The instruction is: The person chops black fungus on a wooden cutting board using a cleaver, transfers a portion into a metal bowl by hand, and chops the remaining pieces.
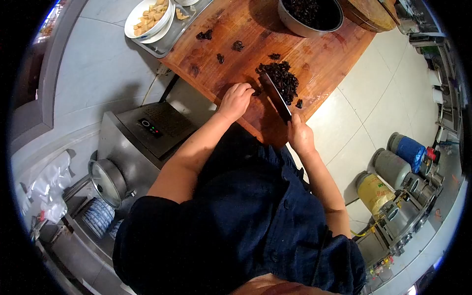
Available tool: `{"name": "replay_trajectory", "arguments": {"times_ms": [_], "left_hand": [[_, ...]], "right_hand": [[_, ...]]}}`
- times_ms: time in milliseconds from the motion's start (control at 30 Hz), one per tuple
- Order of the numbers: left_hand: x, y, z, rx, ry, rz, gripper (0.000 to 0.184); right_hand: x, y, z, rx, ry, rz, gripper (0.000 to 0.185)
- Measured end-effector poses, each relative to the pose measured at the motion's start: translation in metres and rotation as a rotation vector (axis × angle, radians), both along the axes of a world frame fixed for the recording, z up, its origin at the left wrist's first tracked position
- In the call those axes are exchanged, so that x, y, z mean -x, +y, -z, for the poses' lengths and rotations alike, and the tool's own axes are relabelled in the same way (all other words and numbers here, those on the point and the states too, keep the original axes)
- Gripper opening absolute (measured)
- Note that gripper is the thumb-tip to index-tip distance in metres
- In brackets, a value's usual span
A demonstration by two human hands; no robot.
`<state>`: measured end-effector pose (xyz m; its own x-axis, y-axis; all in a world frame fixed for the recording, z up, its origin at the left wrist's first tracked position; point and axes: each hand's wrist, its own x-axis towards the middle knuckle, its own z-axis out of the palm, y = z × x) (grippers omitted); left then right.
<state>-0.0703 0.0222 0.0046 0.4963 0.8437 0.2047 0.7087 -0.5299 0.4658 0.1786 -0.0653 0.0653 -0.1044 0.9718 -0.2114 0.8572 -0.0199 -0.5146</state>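
My right hand (300, 133) is closed round the handle of a cleaver (276, 98), its blade slanting up and left across the wooden board. Along the blade's right side lies a heap of dark shredded food (285, 80), which looks like wood ear mushroom. My left hand (236, 102) rests on the board left of the blade, fingers bent together. At its fingertips shows a small dark piece (256, 92) of the same food, partly hidden. Small dark clumps (238, 45) lie scattered farther up the board.
A metal pot (307, 32) with more dark food stands at the board's (326, 59) far side. White bowls (168, 30) with pale chunks sit on a tray at upper left. A steel appliance (129, 147) stands at left; gas cylinders (391, 165) stand on the tiled floor at right.
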Motion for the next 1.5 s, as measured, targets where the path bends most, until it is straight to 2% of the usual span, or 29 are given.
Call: {"name": "replay_trajectory", "arguments": {"times_ms": [67,167,300,467,567,667,800,900,967,1067,1133,1233,1300,1367,1500], "left_hand": [[0.000,0.002,-0.001,-0.053,-0.022,0.007,0.014],[0.002,0.002,-0.007,0.041,0.071,0.016,0.007],[0.002,0.001,-0.007,-0.014,0.056,0.030,0.005],[0.005,-0.003,-0.004,-0.079,0.004,0.036,0.018],[0.008,-0.005,0.002,-0.026,0.001,0.063,0.027],[0.007,-0.007,0.001,-0.095,-0.057,0.048,0.018],[0.009,-0.007,-0.006,-0.002,0.086,0.067,0.007],[0.011,-0.006,-0.006,0.077,0.097,0.078,0.008],[0.012,-0.006,-0.002,0.106,0.110,0.086,0.006],[0.012,-0.005,0.001,-0.039,-0.134,0.077,0.008],[0.017,-0.002,-0.002,0.057,-0.170,-0.016,0.013],[0.020,0.000,-0.008,0.134,-0.179,-0.228,0.018],[0.018,0.010,-0.006,0.305,-0.230,-0.373,0.019],[0.015,0.023,-0.013,0.313,-0.174,-0.388,0.021],[0.000,0.046,-0.023,0.117,0.006,-0.236,0.020]], "right_hand": [[0.002,-0.002,-0.005,0.015,-0.027,-0.046,0.018],[0.010,0.003,-0.025,0.043,-0.120,-0.127,0.024],[0.026,0.016,-0.036,0.147,-0.224,-0.178,0.025],[0.030,0.022,-0.003,0.166,-0.184,-0.103,0.019],[0.022,0.019,0.005,0.159,-0.046,-0.022,0.016],[0.018,0.014,-0.009,0.089,-0.093,-0.052,0.016],[0.027,0.013,-0.047,0.157,-0.191,-0.203,0.021],[0.038,0.015,-0.025,0.222,-0.285,-0.210,0.026],[0.038,0.018,-0.011,0.176,-0.228,-0.180,0.024],[0.031,0.013,0.002,0.061,-0.097,-0.082,0.017],[0.021,0.008,0.006,-0.108,0.022,0.009,0.012],[0.008,-0.008,-0.002,-0.074,0.093,0.081,0.010],[0.000,-0.016,-0.003,-0.073,0.107,0.122,0.012],[-0.002,-0.021,-0.006,-0.058,0.137,0.158,0.012],[-0.006,-0.030,-0.005,-0.006,0.116,0.173,0.012]]}}
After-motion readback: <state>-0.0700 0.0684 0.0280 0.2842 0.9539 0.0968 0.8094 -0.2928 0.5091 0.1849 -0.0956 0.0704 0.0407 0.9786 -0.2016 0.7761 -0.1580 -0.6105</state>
